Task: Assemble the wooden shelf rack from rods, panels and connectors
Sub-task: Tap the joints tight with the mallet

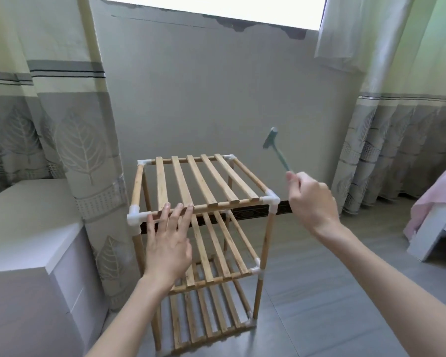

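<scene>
A three-tier wooden shelf rack (198, 181) stands upright on the floor, with slatted panels, round rods and white corner connectors (273, 199). My left hand (169, 243) lies flat with straight fingers, its fingertips touching the front rod of the top tier near the left corner. My right hand (310, 199) is raised to the right of the rack and grips the handle of a small green hammer (274, 145). The hammer head is up in the air, above and beyond the top right front connector, and looks motion-blurred.
A white cabinet (23, 253) stands close on the left. Leaf-patterned curtains (83, 150) hang left and right of a grey wall. A bed with pink bedding (438, 202) is at the right. Grey floor tiles (332, 279) spread to the right of the rack.
</scene>
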